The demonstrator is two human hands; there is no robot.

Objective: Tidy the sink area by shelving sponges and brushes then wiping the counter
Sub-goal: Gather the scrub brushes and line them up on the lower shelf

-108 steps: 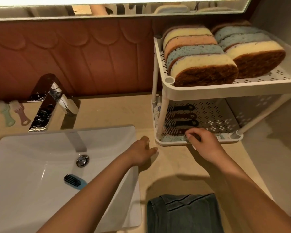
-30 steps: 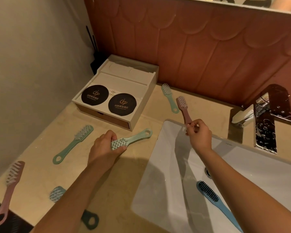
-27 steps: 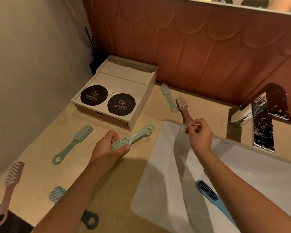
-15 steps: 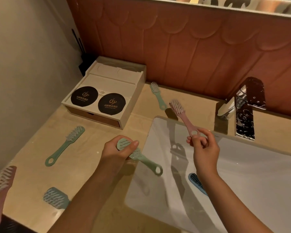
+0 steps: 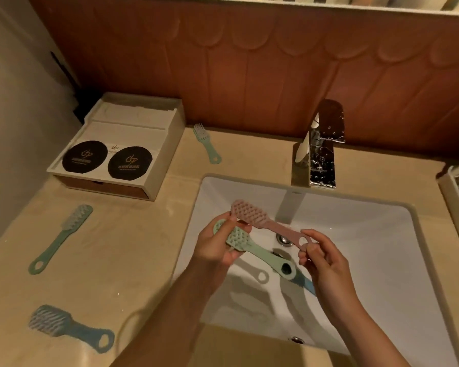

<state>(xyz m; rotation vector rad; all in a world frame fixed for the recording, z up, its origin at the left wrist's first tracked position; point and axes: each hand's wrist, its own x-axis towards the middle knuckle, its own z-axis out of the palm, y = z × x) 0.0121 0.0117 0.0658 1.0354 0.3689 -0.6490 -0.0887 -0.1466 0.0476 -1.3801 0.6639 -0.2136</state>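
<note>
While your left hand (image 5: 217, 247) grips the green brush (image 5: 255, 251), your right hand (image 5: 319, 256) pinches the pink brush (image 5: 263, 221). Three brushes left of your hands on the worktop (image 5: 133, 250) remain unshelved; wiping appears undone.

I hold two brushes over the white sink (image 5: 382, 260). My left hand (image 5: 217, 247) grips the head of a green brush (image 5: 260, 251), and its thumb touches the head of a pink brush (image 5: 252, 215). My right hand (image 5: 326, 260) pinches the pink brush's handle loop. Three more brushes lie on the beige table (image 5: 133, 247), left of the sink.
</note>
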